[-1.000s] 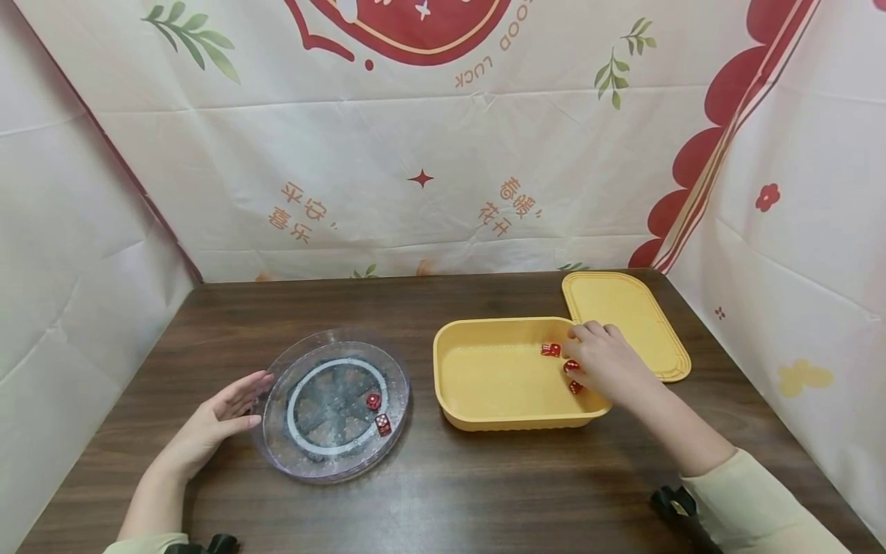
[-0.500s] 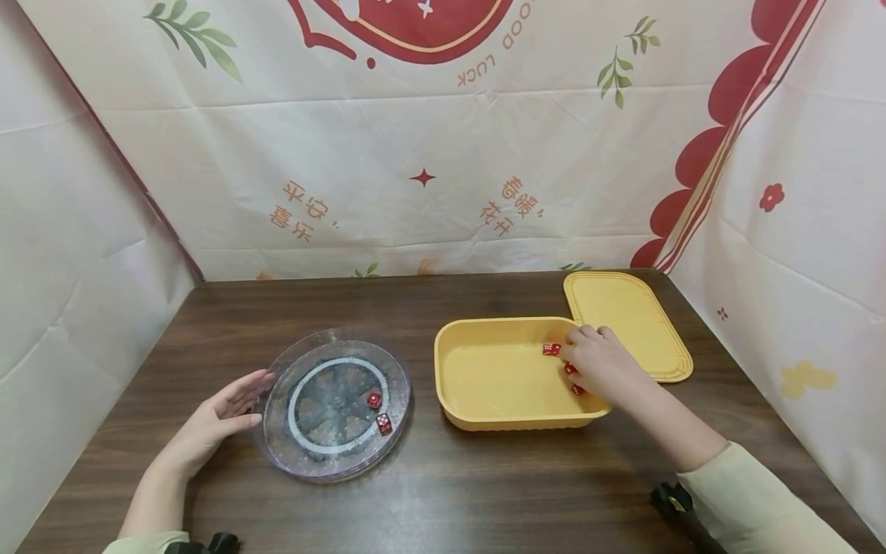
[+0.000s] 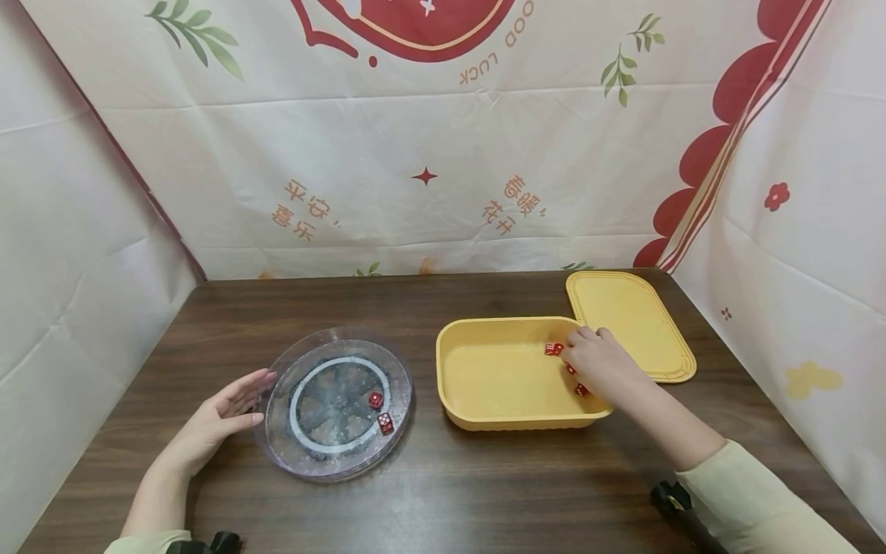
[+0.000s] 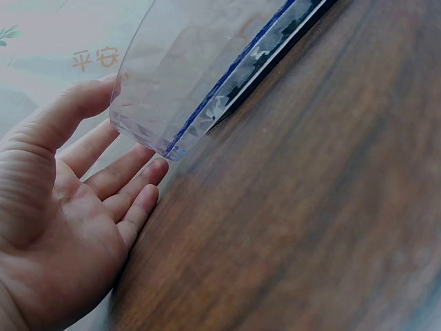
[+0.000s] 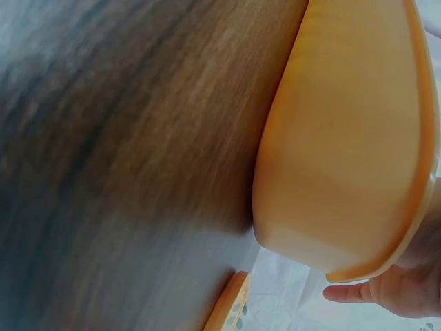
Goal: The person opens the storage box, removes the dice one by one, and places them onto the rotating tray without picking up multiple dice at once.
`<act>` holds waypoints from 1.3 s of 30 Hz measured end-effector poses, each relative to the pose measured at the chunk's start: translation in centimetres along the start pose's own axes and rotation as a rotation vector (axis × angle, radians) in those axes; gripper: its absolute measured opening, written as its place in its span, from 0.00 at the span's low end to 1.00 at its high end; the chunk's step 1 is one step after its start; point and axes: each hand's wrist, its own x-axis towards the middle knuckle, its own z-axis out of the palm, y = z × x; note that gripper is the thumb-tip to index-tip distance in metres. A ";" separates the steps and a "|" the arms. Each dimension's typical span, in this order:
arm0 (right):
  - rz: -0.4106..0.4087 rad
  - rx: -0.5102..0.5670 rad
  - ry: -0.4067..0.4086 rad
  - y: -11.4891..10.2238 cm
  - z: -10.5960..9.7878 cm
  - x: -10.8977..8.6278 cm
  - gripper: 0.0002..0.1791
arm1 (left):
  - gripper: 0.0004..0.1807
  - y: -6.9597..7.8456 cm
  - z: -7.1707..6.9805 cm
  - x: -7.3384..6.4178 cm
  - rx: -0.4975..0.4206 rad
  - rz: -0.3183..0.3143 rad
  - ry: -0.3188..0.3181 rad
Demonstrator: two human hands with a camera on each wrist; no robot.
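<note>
My left hand rests beside a round clear plastic dish, its fingers spread around the rim's left side. In the left wrist view the fingers lie loosely against or just beside the dish's clear wall. Two red dice lie in the dish, one die a little behind the other die. My right hand reaches down into the right end of a yellow box, among several red dice. Its fingertips are hidden, so whether they pinch a die does not show.
A yellow lid lies flat behind and right of the box. Both containers stand on a dark wooden table. A printed white cloth hangs at the back and both sides.
My right hand has shifted slightly within the box's right end, covering more of the dice there. The left hand and the dish have stayed put.
</note>
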 end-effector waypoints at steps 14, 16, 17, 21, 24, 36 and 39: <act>-0.021 -0.044 0.006 0.1 0.4 0.2 0.06 | 0.32 0.2 0.1 0.0 -0.012 0.004 0.003; -0.028 -0.052 0.007 0.2 0.4 0.3 0.07 | 0.33 0.2 0.1 0.0 -0.015 0.003 0.002; -0.032 -0.058 0.006 0.2 0.3 0.3 0.07 | 0.33 0.2 0.1 0.0 -0.017 0.004 0.001; -0.049 -0.072 0.001 0.4 0.2 0.3 0.06 | 0.32 0.2 0.0 0.0 -0.020 0.006 -0.003; -0.047 -0.071 0.006 0.4 0.0 0.3 0.06 | 0.32 0.1 0.0 -0.1 -0.017 0.007 -0.005; -0.007 -0.032 0.031 0.4 -0.8 0.2 0.06 | 0.32 0.3 0.1 -0.1 -0.014 0.008 -0.004; 0.000 -0.021 0.044 0.4 -1.1 0.3 0.07 | 0.32 0.3 0.1 -0.1 -0.014 0.005 -0.005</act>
